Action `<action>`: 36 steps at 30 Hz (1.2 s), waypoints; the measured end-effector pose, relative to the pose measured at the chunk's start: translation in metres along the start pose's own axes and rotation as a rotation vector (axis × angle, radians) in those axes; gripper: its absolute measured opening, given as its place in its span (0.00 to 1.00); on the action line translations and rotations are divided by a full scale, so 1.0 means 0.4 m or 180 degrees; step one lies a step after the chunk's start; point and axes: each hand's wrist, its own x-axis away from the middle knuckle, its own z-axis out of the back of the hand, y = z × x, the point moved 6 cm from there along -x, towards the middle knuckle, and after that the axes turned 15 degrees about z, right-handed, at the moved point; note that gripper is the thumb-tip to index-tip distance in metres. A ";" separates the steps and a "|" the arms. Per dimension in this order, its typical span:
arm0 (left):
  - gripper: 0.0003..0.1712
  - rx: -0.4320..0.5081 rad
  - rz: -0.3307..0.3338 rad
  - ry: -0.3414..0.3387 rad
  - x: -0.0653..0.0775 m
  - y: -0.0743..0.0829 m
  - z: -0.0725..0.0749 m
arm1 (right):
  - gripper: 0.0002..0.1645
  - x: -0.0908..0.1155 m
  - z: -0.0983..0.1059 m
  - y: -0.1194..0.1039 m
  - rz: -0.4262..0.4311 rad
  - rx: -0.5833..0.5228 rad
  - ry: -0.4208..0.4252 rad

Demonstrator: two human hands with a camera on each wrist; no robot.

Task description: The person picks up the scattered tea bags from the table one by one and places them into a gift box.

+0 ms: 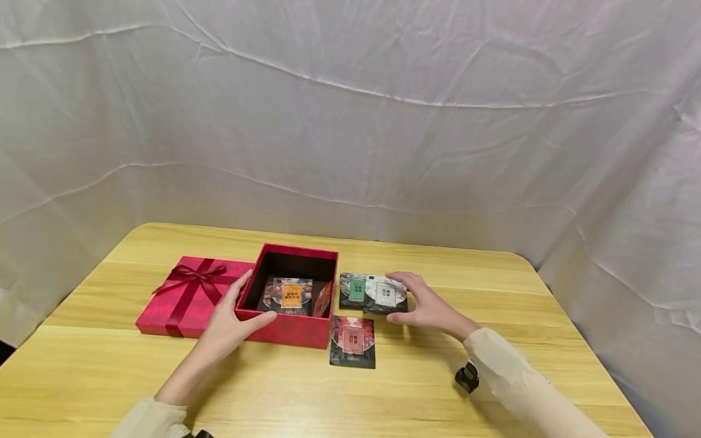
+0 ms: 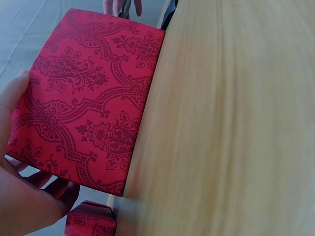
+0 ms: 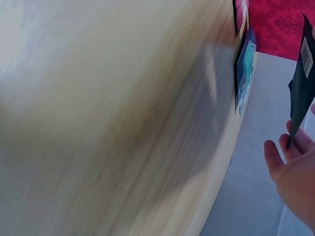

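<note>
My left hand (image 1: 226, 328) holds the left front corner of an open red patterned gift box (image 1: 296, 329), thumb along the front wall and fingers round the left side. Inside lie an orange-labelled tea sachet (image 1: 288, 295) and a red-labelled one (image 1: 323, 300) leaning on the right wall. My right hand (image 1: 426, 305) pinches a white-labelled tea sachet (image 1: 386, 294) by its right side; in the right wrist view the dark back of this sachet (image 3: 303, 81) shows, raised off the table. It overlaps a green-labelled sachet (image 1: 350, 289) in the head view. A red-labelled sachet (image 1: 353, 344) lies nearer me.
The box's red lid (image 1: 159, 310), tied with a dark red ribbon bow (image 1: 197, 275), lies left of the box, partly behind my left hand. Everything rests on a wooden table (image 1: 427, 389). Pale cloth (image 1: 350, 134) hangs behind and along the sides.
</note>
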 end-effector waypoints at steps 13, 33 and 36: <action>0.55 -0.0015 -0.0016 -0.0002 0.001 0.006 -0.001 | 0.52 -0.004 -0.003 -0.038 0.0061 -0.0108 0.0092; 0.55 0.0038 -0.0029 -0.0019 0.002 0.005 -0.001 | 0.51 -0.009 0.013 -0.094 0.0060 -0.0160 0.0174; 0.55 0.0036 -0.0028 -0.0011 0.003 0.004 0.000 | 0.50 -0.010 0.018 -0.103 0.0103 -0.0147 0.0182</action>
